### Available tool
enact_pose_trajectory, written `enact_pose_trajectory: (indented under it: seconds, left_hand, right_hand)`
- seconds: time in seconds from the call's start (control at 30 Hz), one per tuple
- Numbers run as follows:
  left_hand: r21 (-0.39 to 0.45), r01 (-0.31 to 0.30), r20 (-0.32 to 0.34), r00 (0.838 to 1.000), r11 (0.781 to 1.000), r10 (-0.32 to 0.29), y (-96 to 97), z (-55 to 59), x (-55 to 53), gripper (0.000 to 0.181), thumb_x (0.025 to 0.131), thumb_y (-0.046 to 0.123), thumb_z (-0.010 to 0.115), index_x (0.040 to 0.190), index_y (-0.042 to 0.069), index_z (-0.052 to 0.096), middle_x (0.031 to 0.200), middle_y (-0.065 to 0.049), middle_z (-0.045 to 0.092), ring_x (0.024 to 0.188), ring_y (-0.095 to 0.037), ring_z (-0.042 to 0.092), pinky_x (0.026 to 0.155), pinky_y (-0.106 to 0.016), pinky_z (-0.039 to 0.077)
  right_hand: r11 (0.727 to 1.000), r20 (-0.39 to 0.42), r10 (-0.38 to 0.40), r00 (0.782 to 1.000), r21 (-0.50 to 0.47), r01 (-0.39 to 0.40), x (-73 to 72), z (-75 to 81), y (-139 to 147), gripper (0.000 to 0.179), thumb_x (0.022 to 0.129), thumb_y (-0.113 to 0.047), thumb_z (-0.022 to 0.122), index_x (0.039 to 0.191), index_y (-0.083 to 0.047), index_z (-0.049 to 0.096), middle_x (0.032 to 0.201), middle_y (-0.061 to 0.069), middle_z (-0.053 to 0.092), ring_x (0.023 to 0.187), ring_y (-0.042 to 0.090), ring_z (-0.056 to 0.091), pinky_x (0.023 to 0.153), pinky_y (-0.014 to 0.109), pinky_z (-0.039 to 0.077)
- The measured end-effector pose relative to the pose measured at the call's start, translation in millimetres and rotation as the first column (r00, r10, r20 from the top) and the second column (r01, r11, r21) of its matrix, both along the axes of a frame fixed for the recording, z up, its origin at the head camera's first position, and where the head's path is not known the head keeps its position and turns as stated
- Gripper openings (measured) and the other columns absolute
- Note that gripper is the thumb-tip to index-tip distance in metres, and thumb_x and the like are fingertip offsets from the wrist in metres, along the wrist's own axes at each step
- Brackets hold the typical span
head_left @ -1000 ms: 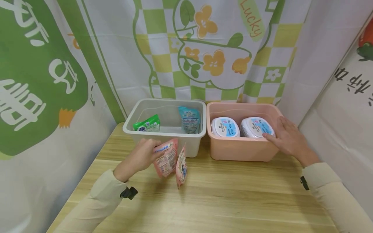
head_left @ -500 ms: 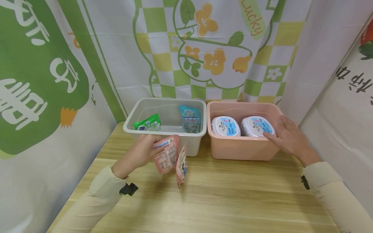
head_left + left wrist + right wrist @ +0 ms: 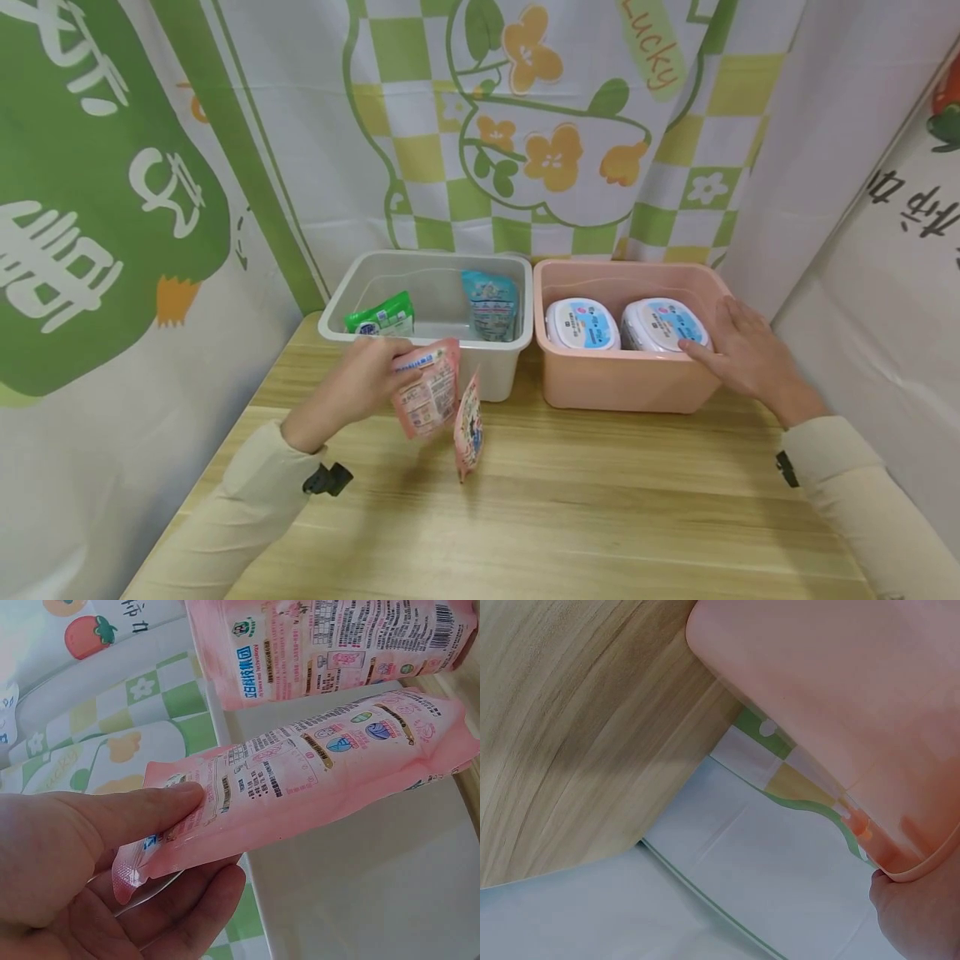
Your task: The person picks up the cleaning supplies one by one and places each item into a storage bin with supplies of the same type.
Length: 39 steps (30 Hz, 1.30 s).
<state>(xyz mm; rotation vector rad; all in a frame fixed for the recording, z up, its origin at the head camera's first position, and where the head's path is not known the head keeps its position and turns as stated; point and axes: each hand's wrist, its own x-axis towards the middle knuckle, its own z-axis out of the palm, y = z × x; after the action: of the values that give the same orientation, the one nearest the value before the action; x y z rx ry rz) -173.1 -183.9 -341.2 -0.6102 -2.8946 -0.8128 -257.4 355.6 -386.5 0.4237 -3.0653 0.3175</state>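
My left hand (image 3: 352, 379) pinches a pink printed pouch (image 3: 429, 387) by its upper end, in front of the grey bin (image 3: 487, 371). In the left wrist view the thumb lies over this pouch (image 3: 300, 765), with fingers beneath. Beside it, a second pink pouch (image 3: 468, 429) is seen nearly edge-on; the left wrist view shows its printed back (image 3: 345, 652). My right hand (image 3: 753, 358) rests on the right front corner of the pink bin (image 3: 630, 383), its thumb over the rim by a white-lidded tub (image 3: 663, 325). In the right wrist view, only part of this hand (image 3: 922, 915) shows.
Inside the grey bin lie a green pack (image 3: 382, 317) and a blue pouch (image 3: 491, 304). Another white-lidded tub (image 3: 582, 325) sits in the pink bin's left side. Both bins stand side by side on a wooden table (image 3: 585, 500), before a patterned curtain (image 3: 555, 167).
My left hand has risen slightly, lifting the pink pouch a little. The second pouch and my right hand have stayed nearly where they were.
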Motion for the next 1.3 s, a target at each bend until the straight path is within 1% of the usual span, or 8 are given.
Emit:
enact_pose_trajectory:
  seconds: [0.17, 0.37, 0.5, 0.67, 0.73, 0.9, 1.13, 1.3]
  left_hand:
    - [-0.005, -0.011, 0.020, 1.000, 1.000, 0.011, -0.2, 7.0, 0.3, 0.014, 0.098, 0.009, 0.075, 0.102, -0.004, 0.076, 0.091, -0.015, 0.079, 0.074, -0.017, 0.073, 0.060, -0.028, 0.061]
    - [-0.033, -0.019, -0.013, 1.000, 0.999, 0.019, -0.6, 15.9, 2.2, 0.014, 0.097, 0.011, 0.077, 0.097, -0.002, 0.075, 0.085, -0.011, 0.077, 0.068, -0.014, 0.066, 0.054, -0.025, 0.054]
    - [-0.022, -0.019, -0.027, 0.999, 1.000, 0.018, -0.8, 21.5, 2.9, 0.013, 0.096, 0.011, 0.077, 0.096, -0.002, 0.075, 0.084, -0.011, 0.076, 0.068, -0.015, 0.064, 0.053, -0.024, 0.051]
    - [-0.009, -0.034, -0.039, 0.999, 0.999, 0.033, -1.1, 29.1, 3.1, 0.013, 0.095, 0.011, 0.078, 0.098, -0.002, 0.075, 0.087, -0.013, 0.077, 0.070, -0.016, 0.065, 0.054, -0.025, 0.052]
    - [-0.004, -0.036, -0.035, 0.999, 0.999, 0.035, -1.5, 32.4, 3.0, 0.013, 0.096, 0.011, 0.078, 0.099, -0.002, 0.075, 0.088, -0.013, 0.077, 0.070, -0.016, 0.066, 0.055, -0.026, 0.053]
    - [-0.009, -0.033, -0.057, 0.998, 0.999, 0.032, -2.8, 41.6, 2.4, 0.013, 0.096, 0.011, 0.078, 0.100, -0.001, 0.075, 0.088, -0.013, 0.077, 0.068, -0.016, 0.066, 0.056, -0.027, 0.053]
    - [-0.014, -0.036, -0.111, 0.993, 0.999, 0.034, -4.4, 55.2, 1.9, 0.013, 0.094, 0.014, 0.080, 0.092, 0.003, 0.073, 0.083, -0.010, 0.074, 0.065, -0.016, 0.057, 0.054, -0.028, 0.044]
    - [-0.014, -0.034, -0.113, 0.993, 0.999, 0.032, -3.5, 65.6, 1.1, 0.014, 0.096, 0.016, 0.079, 0.091, 0.004, 0.074, 0.080, -0.009, 0.074, 0.062, -0.016, 0.052, 0.051, -0.027, 0.038]
  right_hand:
    - [1.000, 0.003, -0.003, 1.000, -0.003, 0.004, -0.5, -0.9, 1, 0.105, 0.107, -0.064, 0.039, 0.161, 0.014, -0.006, 0.169, 0.040, -0.008, 0.158, 0.058, 0.003, 0.127, 0.070, 0.007]
    - [1.000, -0.002, 0.002, 1.000, 0.004, -0.002, -0.5, -1.4, 0, 0.106, 0.108, -0.064, 0.039, 0.160, 0.015, -0.008, 0.169, 0.040, -0.008, 0.159, 0.058, 0.002, 0.127, 0.070, 0.007]
    - [1.000, 0.004, 0.003, 1.000, 0.000, -0.003, -0.4, -1.4, 0, 0.106, 0.108, -0.064, 0.039, 0.160, 0.015, -0.008, 0.169, 0.040, -0.009, 0.159, 0.057, 0.001, 0.127, 0.070, 0.007]
    - [1.000, 0.001, 0.001, 1.000, -0.003, -0.001, -0.8, -1.5, 0, 0.105, 0.108, -0.064, 0.038, 0.160, 0.015, -0.007, 0.169, 0.040, -0.008, 0.159, 0.058, 0.002, 0.127, 0.070, 0.007]
    - [1.000, 0.000, 0.001, 1.000, -0.001, -0.001, -0.9, -1.1, 0, 0.105, 0.108, -0.064, 0.038, 0.160, 0.016, -0.006, 0.169, 0.040, -0.008, 0.158, 0.058, 0.002, 0.127, 0.070, 0.007]
    - [1.000, -0.004, 0.004, 1.000, -0.002, -0.004, -1.1, -0.1, 0, 0.105, 0.108, -0.063, 0.039, 0.160, 0.016, -0.006, 0.169, 0.041, -0.007, 0.158, 0.058, 0.002, 0.128, 0.070, 0.007]
    - [1.000, -0.017, 0.008, 1.000, 0.000, -0.008, -1.6, -1.1, 1, 0.104, 0.108, -0.063, 0.039, 0.160, 0.016, -0.005, 0.168, 0.042, -0.005, 0.158, 0.060, 0.004, 0.127, 0.070, 0.008]
    - [1.000, -0.013, 0.006, 1.000, -0.003, -0.006, -2.1, -2.6, 3, 0.103, 0.108, -0.064, 0.039, 0.162, 0.013, -0.004, 0.169, 0.041, -0.006, 0.158, 0.059, 0.004, 0.127, 0.070, 0.007]
